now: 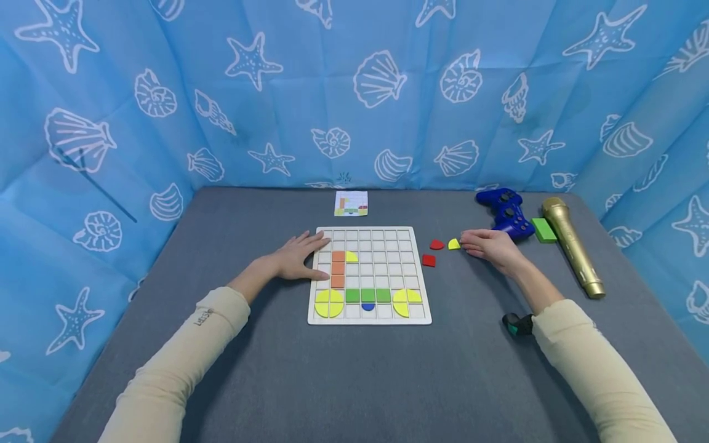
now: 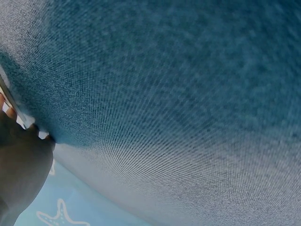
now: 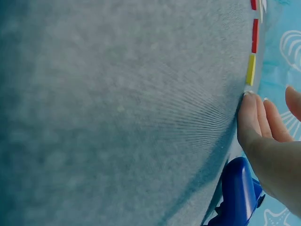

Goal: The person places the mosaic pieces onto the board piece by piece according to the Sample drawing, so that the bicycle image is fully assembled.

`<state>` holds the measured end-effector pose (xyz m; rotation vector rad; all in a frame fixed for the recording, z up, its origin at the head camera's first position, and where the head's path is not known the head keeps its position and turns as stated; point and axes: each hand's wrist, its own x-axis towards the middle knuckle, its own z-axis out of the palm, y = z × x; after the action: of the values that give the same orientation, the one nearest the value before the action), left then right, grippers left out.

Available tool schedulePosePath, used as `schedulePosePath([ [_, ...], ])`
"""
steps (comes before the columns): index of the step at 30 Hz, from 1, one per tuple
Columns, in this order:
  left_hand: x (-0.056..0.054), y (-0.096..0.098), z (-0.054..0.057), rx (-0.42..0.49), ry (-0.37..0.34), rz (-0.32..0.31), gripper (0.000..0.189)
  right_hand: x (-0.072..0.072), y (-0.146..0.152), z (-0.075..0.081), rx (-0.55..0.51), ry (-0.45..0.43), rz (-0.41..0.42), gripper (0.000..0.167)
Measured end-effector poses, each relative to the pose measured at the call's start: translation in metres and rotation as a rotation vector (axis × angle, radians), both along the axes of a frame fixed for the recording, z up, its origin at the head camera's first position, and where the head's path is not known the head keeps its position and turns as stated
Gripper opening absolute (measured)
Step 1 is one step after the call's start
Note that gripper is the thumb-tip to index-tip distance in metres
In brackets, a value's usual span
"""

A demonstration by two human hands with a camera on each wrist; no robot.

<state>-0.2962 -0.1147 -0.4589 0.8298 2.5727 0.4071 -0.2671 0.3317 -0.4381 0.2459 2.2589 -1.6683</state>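
Note:
A white grid board (image 1: 382,269) lies on the grey table. Set in its cells are orange squares (image 1: 338,269), green squares (image 1: 368,296), a blue half-round piece (image 1: 368,306) and yellow quarter-circles (image 1: 329,304). My left hand (image 1: 296,258), fingers spread, rests at the board's left edge. To the right of the board, my right hand (image 1: 493,249) has its fingertips right at a loose yellow quarter-circle (image 1: 453,244). In the right wrist view its fingers reach straight toward that yellow piece (image 3: 250,69). Beside it lie a red quarter-circle (image 1: 437,245) and a red square (image 1: 429,261).
Behind the board lies a small pattern card (image 1: 351,211). A blue game controller (image 1: 512,221) sits just past my right hand, with a green block (image 1: 544,230) and a gold microphone (image 1: 573,246) farther right. A blue curtain (image 1: 310,98) hangs behind the table.

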Motion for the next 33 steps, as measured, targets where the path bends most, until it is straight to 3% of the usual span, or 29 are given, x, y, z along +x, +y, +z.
schedulePosePath([
  [6, 0.001, 0.003, 0.0, -0.009, -0.003, 0.007, 0.093, -0.006, -0.003, -0.005, 0.095, 0.029, 0.007, 0.051],
  [13, 0.0, 0.004, 0.002, -0.017, -0.003, 0.004, 0.093, -0.007, -0.01, -0.008, 0.337, 0.154, 0.069, 0.058],
  [23, 0.001, 0.002, 0.001, -0.006, -0.003, 0.007, 0.093, -0.015, -0.016, -0.015, 0.445, 0.3, 0.163, 0.056],
  [33, 0.002, 0.002, 0.002, -0.001, -0.008, 0.006, 0.093, -0.014, -0.018, -0.014, 0.492, 0.302, 0.176, 0.043],
])
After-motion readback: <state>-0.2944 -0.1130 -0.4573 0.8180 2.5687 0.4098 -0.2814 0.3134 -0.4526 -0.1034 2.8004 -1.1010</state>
